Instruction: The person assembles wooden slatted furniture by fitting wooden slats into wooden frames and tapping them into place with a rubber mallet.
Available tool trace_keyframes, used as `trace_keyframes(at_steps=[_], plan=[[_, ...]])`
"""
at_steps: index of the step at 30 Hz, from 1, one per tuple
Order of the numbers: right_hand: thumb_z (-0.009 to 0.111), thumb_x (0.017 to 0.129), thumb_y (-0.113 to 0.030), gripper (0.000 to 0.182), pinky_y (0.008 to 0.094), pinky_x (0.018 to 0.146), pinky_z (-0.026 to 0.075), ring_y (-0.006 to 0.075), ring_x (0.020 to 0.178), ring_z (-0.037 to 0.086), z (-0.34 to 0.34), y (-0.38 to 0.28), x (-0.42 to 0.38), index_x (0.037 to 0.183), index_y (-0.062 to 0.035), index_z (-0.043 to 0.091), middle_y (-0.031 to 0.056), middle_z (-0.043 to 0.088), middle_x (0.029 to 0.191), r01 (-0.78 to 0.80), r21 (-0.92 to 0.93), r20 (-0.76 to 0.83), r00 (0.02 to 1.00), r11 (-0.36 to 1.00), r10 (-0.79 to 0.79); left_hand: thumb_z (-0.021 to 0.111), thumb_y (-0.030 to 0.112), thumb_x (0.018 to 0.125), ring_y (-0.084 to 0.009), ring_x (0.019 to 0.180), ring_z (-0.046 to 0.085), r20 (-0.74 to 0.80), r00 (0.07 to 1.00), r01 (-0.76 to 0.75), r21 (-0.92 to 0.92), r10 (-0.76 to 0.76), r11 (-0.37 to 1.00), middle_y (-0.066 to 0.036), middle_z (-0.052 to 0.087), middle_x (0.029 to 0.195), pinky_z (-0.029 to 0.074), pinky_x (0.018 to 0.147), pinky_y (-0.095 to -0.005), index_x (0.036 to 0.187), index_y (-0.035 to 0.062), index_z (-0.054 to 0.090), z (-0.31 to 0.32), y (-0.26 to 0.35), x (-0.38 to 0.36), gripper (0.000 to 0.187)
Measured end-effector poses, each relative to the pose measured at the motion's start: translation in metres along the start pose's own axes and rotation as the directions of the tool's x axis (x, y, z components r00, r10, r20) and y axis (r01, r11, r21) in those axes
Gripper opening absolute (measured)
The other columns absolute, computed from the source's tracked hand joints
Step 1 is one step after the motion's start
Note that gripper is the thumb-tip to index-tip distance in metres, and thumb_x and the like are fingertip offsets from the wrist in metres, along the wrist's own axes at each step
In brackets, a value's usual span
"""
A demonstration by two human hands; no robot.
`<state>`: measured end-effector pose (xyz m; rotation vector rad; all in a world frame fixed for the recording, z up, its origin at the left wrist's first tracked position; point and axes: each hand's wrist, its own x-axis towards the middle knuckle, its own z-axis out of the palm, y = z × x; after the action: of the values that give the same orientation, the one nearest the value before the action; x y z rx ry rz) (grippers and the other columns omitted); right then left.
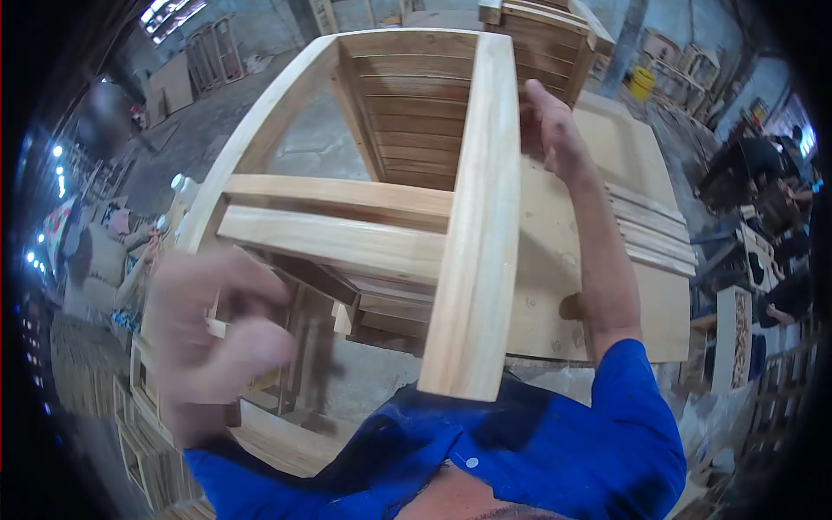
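A slatted wooden furniture frame (pixel 472 234) stands in the middle of the scene, directly before the person. Its long axis runs from near to far: the right rail points its square-cut near end at the person's chest and tips slightly right toward the far end, while the left rail slants from near left to far right. Two crosspieces (pixel 334 234) span left to right between them, and a slatted panel (pixel 412 121) closes the far end, its slats lying crosswise.

The left hand (pixel 217 334), blurred, is half curled with thumb and fingers apart, in front of the frame's near left part and hiding some of it. The right hand (pixel 555 130) is extended just beside the outer face of the right rail, fingers loosely spread; whether either hand touches the wood I cannot tell.

To the right lies a broad board (pixel 550 269) bearing several wooden strips (pixel 650 230). A second slatted frame (pixel 550 52) stands just beyond, and a yellow bucket (pixel 641 82) sits far right. More wooden frames (pixel 143 433) are stacked near left.

The frame's wood is pale yellowish with visible grain, smooth and slightly glossy on the right rail; the panel is browner.
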<state>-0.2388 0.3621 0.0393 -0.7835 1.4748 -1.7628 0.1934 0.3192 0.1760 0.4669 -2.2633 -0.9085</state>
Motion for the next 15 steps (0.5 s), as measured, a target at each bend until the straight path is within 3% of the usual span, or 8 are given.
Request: trace_keyframes(at_steps=[1, 3, 4, 5, 7, 11, 13, 15], plan=[[0.062, 0.097, -0.046, 0.045, 0.0364, 0.078, 0.057, 0.0199, 0.081, 0.068, -0.008, 0.016, 0.018, 0.116, -0.0051, 0.059, 0.0093, 0.069, 0.097, 0.207, -0.244, -0.137, 0.96, 0.947, -0.245, 0.069, 0.034, 0.079, -0.0105, 0.059, 0.057, -0.016, 0.992, -0.118, 0.147, 0.122, 0.982, -0.004, 0.06, 0.067, 0.043, 0.058, -0.0259, 0.076, 0.0013, 0.063, -0.001, 0.008, 0.031, 0.033], [0.066, 0.095, -0.043, 0.052, 0.034, 0.087, 0.054, 0.022, 0.099, 0.065, -0.023, 0.057, 0.064, 0.127, -0.002, 0.055, 0.011, 0.066, 0.108, 0.315, -0.304, -0.141, 0.919, 0.899, -0.369, 0.067, 0.037, 0.085, -0.0081, 0.065, 0.053, -0.008, 0.988, -0.14, 0.362, 0.154, 0.922, -0.002, 0.057, 0.071, 0.04, 0.062, -0.0253, 0.079, 0.001, 0.062, 0.007, 0.036, 0.104, 0.037], [0.067, 0.095, -0.042, 0.055, 0.0342, 0.09, 0.052, 0.0236, 0.105, 0.063, -0.019, 0.076, 0.083, 0.13, -0.0011, 0.054, 0.0132, 0.064, 0.113, 0.376, -0.27, -0.109, 0.903, 0.886, -0.416, 0.07, 0.035, 0.083, -0.0114, 0.078, 0.059, 0.079, 0.948, -0.314, 0.381, 0.308, 0.87, -0.005, 0.062, 0.08, 0.047, 0.074, -0.0284, 0.094, 0.0001, 0.067, 0.021, 0.018, 0.151, 0.037], [0.067, 0.094, -0.041, 0.058, 0.0355, 0.092, 0.051, 0.0251, 0.109, 0.062, -0.011, 0.085, 0.097, 0.132, -0.0004, 0.053, 0.015, 0.063, 0.117, 0.434, -0.257, -0.087, 0.879, 0.864, -0.468, 0.074, 0.032, 0.08, -0.0199, 0.101, 0.063, 0.156, 0.939, -0.331, 0.655, 0.307, 0.679, -0.012, 0.067, 0.104, 0.048, 0.092, -0.0355, 0.116, 0.0014, 0.065, 0.036, 0.006, 0.194, 0.049], [0.068, 0.093, -0.041, 0.06, 0.0388, 0.094, 0.049, 0.028, 0.113, 0.061, 0.007, 0.082, 0.098, 0.132, 0.0018, 0.052, 0.0192, 0.063, 0.12, 0.469, -0.266, -0.072, 0.862, 0.842, -0.502, 0.074, 0.032, 0.078, -0.0283, 0.12, 0.059, 0.304, 0.769, -0.562, 0.74, 0.562, 0.368, -0.015, 0.062, 0.127, 0.045, 0.102, -0.0425, 0.129, 0.0058, 0.06, 0.087, -0.029, 0.251, 0.059], [0.067, 0.089, -0.049, 0.063, 0.0435, 0.092, 0.049, 0.0394, 0.105, 0.066, 0.014, 0.08, 0.099, 0.121, 0.0036, 0.058, 0.0258, 0.068, 0.107, 0.372, -0.478, -0.162, 0.853, 0.796, -0.496, 0.069, 0.033, 0.082, -0.0377, 0.127, 0.055, 0.505, 0.825, -0.564, 0.719, 0.253, 0.405, -0.02, 0.059, 0.135, 0.043, 0.104, -0.047, 0.131, 0.0103, 0.058, 0.162, -0.115, 0.333, 0.055], [0.066, 0.089, -0.053, 0.061, 0.0475, 0.084, 0.049, 0.0429, 0.099, 0.065, 0.009, 0.071, 0.089, 0.112, 0.0036, 0.059, 0.0257, 0.068, 0.099, 0.395, -0.49, -0.115, 0.854, 0.777, -0.507, 0.071, 0.03, 0.079, -0.0426, 0.108, 0.064, 0.37, 0.911, -0.404, 0.725, 0.179, 0.558, -0.021, 0.069, 0.109, 0.052, 0.09, -0.0482, 0.121, 0.0089, 0.062, 0.175, -0.133, 0.352, 0.048], [0.064, 0.091, -0.052, 0.056, 0.0492, 0.081, 0.049, 0.0439, 0.093, 0.064, 0.008, 0.076, 0.098, 0.103, 0.0028, 0.058, 0.0254, 0.066, 0.092, 0.439, -0.579, -0.077, 0.809, 0.687, -0.582, 0.073, 0.031, 0.079, -0.045, 0.104, 0.065, 0.335, 0.926, -0.372, 0.719, 0.176, 0.587, -0.025, 0.069, 0.108, 0.053, 0.087, -0.0519, 0.125, 0.0135, 0.063, 0.172, -0.138, 0.357, 0.05]])
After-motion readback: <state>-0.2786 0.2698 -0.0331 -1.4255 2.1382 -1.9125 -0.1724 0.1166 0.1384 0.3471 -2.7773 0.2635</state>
